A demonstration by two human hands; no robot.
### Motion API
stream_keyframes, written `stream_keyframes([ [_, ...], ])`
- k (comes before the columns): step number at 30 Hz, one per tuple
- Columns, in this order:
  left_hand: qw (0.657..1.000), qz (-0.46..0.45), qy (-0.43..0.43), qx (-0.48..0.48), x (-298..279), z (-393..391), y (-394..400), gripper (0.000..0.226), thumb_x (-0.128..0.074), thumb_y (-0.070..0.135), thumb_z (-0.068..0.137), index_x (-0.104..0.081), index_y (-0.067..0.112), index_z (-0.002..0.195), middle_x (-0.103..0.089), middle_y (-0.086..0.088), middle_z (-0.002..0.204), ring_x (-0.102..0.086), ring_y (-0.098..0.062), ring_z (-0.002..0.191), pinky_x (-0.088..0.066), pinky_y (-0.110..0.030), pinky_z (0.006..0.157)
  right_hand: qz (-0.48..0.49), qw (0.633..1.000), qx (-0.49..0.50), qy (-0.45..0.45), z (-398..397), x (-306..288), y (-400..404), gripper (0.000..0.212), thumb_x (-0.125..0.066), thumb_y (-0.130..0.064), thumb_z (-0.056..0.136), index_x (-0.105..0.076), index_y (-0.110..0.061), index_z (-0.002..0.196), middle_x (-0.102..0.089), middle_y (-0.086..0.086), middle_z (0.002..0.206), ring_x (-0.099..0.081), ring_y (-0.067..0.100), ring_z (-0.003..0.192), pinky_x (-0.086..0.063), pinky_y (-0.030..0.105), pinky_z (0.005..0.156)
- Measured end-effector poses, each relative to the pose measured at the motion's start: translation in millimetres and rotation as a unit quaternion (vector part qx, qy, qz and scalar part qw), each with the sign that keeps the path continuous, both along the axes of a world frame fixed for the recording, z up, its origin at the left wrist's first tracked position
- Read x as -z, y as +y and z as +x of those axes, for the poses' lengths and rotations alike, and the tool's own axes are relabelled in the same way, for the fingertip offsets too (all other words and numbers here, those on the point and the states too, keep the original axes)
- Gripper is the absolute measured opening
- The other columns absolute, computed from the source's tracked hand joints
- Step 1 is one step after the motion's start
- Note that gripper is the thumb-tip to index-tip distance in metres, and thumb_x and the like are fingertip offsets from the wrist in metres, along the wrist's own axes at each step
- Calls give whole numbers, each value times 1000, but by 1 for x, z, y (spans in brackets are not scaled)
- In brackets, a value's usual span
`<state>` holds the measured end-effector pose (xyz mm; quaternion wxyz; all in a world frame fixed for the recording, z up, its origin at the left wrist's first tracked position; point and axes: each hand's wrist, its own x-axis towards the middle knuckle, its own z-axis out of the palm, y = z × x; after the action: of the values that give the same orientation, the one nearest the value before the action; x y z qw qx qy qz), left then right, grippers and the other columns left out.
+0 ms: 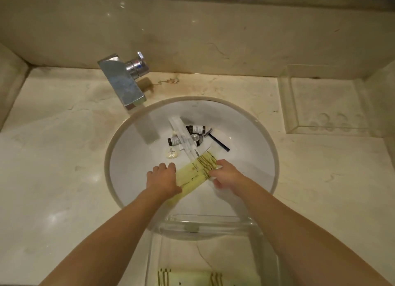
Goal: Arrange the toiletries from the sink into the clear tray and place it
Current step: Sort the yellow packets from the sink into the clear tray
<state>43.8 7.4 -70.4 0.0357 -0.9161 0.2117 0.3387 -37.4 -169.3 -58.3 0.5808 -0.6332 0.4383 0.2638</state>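
Dim warm light, glare on the countertop (64, 200), edges bowed.

1. I am looking down into the white sink (132, 157), both hands on a yellow packet (193, 174).
2. My left hand (163, 176) is gripping its near end; my right hand (225, 173) is pinching its striped end.
3. Dark bottles (195, 129), a razor (217, 141) and a soap (172, 153) are lying beyond.
4. The clear tray (213, 219) is sitting nearest me.
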Motion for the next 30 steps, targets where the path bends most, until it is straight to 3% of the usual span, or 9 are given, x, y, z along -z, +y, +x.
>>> stream_keyframes([
  [3, 999, 0, 32, 25, 2, -1, 1, 38, -65, 36, 76, -50, 16, 105, -52, -2, 96, -53, -23, 89, -38, -33, 75, -18, 999, -26, 6, 3, 9, 1, 44, -57, -10, 89, -47, -7, 132, -55, 12, 110, -52, 23, 86, -48, 35, 75],
  [5, 998, 6, 38, 46, 1, -1, 2, 26, -63, 31, 78, -50, 15, 94, -52, -1, 91, -51, -22, 83, -38, -31, 71, -43, 998, -50, 5, 4, 13, 2, 39, -59, -10, 88, -54, 1, 125, -57, 19, 115, -49, 23, 90, -51, 44, 91],
  [7, 998, 9, 32, 59, -1, -3, 0, 17, -61, 26, 79, -48, 17, 85, -53, -1, 87, -51, -22, 79, -38, -30, 69, -58, 996, -66, 6, 5, 14, 3, 34, -60, -10, 87, -57, 0, 119, -56, 15, 110, -50, 24, 96, -48, 47, 99],
  [13, 997, -12, 67, 22, -5, -3, 2, 25, -64, 25, 78, -49, 17, 97, -50, -1, 88, -52, -22, 81, -43, -31, 66, -36, 998, -53, 15, 3, 17, 2, 52, -66, -11, 80, -47, -14, 128, -53, 8, 108, -51, 24, 90, -43, 31, 71],
  [18, 989, -66, 133, 10, -10, 2, 5, 21, -65, 20, 79, -45, 20, 76, -52, 1, 82, -51, -20, 78, -37, -26, 60, -29, 998, -53, 6, 0, 14, -2, 15, -64, -8, 82, -53, -18, 86, -56, 1, 81, -51, 18, 74, -41, 28, 65],
  [21, 978, -114, 170, -32, -20, 6, 6, 20, -68, 19, 80, -49, 21, 72, -52, 5, 74, -52, -19, 76, -35, -23, 55, -19, 1000, -16, -5, -2, 3, -5, 18, -63, -14, 85, -48, -18, 76, -56, 1, 78, -49, 16, 65, -41, 27, 58],
  [25, 962, -181, 192, -74, -36, 9, 3, 17, -70, 20, 82, -58, 18, 94, -61, -1, 95, -57, -20, 87, -42, -27, 75, 14, 999, 46, -8, -4, -15, -5, 23, -57, -35, 90, -47, -14, 84, -58, 10, 85, -44, 17, 51, -45, 32, 58],
  [30, 916, -280, 218, -188, -62, 5, 0, 31, -72, 15, 82, -62, 16, 111, -67, -5, 108, -65, -24, 99, -52, -38, 92, 75, 982, 169, -31, -2, -43, 1, 30, -50, -31, 96, -61, -4, 102, -61, 9, 75, -45, 16, 48, -42, 27, 49],
])
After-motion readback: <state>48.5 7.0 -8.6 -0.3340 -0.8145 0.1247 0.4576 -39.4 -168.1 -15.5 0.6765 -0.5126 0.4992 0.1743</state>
